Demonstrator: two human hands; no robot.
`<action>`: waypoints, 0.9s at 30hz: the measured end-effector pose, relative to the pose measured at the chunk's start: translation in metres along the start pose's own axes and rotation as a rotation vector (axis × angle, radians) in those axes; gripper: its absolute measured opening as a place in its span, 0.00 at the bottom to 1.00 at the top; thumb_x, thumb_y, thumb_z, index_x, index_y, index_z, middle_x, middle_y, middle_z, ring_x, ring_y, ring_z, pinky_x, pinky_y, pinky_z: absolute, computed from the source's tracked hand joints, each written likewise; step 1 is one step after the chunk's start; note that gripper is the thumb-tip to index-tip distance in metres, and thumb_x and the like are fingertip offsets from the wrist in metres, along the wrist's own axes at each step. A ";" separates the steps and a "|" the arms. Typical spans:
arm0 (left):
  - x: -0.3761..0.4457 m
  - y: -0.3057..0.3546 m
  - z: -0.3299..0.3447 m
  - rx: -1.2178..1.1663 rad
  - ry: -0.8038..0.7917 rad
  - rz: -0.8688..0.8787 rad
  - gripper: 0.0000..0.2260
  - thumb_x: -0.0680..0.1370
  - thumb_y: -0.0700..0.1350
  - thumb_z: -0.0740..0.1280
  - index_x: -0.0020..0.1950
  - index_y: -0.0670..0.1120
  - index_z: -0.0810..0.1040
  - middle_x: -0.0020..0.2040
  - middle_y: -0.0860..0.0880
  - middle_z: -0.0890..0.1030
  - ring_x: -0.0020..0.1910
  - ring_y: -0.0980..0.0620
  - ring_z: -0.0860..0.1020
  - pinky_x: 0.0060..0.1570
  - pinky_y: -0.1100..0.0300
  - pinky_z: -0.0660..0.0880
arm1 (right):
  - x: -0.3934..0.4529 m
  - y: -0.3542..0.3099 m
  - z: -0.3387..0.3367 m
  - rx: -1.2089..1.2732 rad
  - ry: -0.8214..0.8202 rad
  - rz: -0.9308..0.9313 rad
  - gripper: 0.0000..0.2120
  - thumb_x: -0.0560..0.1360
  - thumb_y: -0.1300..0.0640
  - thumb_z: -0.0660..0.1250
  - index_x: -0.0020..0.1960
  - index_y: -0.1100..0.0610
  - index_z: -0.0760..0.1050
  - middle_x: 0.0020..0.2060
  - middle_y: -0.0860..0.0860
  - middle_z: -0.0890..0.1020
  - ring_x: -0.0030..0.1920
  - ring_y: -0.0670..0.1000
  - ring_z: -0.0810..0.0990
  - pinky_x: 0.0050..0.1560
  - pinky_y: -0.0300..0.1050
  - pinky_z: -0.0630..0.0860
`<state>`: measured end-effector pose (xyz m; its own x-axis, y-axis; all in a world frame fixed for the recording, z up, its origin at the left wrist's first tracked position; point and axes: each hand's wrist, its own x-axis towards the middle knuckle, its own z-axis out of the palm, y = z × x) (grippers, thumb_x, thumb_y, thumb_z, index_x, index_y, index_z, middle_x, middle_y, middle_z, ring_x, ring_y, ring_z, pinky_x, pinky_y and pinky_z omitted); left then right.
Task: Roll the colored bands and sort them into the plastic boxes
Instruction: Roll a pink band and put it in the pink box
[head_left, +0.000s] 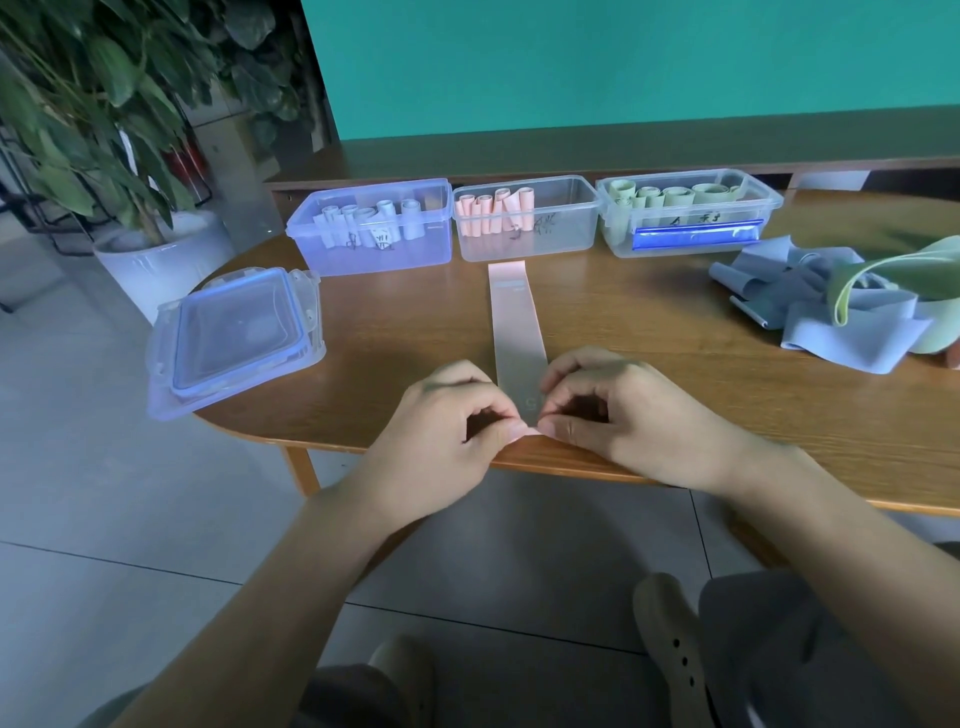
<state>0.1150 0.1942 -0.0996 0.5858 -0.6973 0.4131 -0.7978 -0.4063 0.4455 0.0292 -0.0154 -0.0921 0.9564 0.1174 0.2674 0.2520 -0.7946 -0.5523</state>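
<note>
Scene: I see a pink band (517, 322) lying flat on the wooden surface (675, 374), running from the near edge toward 12 o'clock, its far end just short of the middle box (524, 218).
Left hand (457, 415): my grip is clamped on the band's near left corner, thumb and forefinger pinching it.
Right hand (613, 410): clamped on the near right corner in the same way, fingers curled over the end.
Step in hand: by my judgement, starting the roll at the near end.
Doing it well: I would keep both pinches level so the first turn sits square, roll tight toward 12 o'clock, and keep the edges aligned so the roll does not cone.
Destination: the middle box already holds pink rolls; the blue box (371, 228) at 11 o'clock holds pale ones, the right box (685, 213) at 1 o'clock green ones.
Waiting: a heap of loose bands (831, 306) at 2 o'clock.
Aside: stacked lids (234, 332) at 9 o'clock.
</note>
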 end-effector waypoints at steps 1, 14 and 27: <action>0.001 0.000 0.000 -0.002 0.008 -0.009 0.06 0.76 0.52 0.73 0.45 0.50 0.84 0.46 0.57 0.77 0.45 0.59 0.77 0.43 0.73 0.69 | 0.001 0.001 0.000 -0.010 0.000 0.018 0.03 0.76 0.50 0.74 0.46 0.50 0.84 0.54 0.41 0.77 0.53 0.39 0.77 0.51 0.25 0.66; 0.002 -0.005 0.006 -0.013 -0.018 0.079 0.05 0.80 0.43 0.68 0.50 0.49 0.85 0.46 0.56 0.80 0.49 0.57 0.78 0.49 0.62 0.74 | 0.010 0.003 -0.002 0.016 0.029 0.204 0.08 0.74 0.45 0.74 0.42 0.47 0.79 0.45 0.43 0.78 0.45 0.42 0.77 0.42 0.33 0.72; 0.002 -0.006 0.011 0.045 0.036 0.036 0.07 0.80 0.49 0.68 0.52 0.51 0.85 0.48 0.56 0.77 0.49 0.59 0.75 0.50 0.70 0.70 | -0.001 0.009 0.004 -0.031 0.063 -0.103 0.04 0.76 0.53 0.73 0.51 0.49 0.83 0.51 0.43 0.79 0.54 0.45 0.79 0.57 0.41 0.76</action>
<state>0.1188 0.1889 -0.1100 0.5604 -0.6906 0.4572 -0.8238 -0.4079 0.3937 0.0314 -0.0201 -0.1008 0.9144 0.1624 0.3707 0.3424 -0.7987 -0.4948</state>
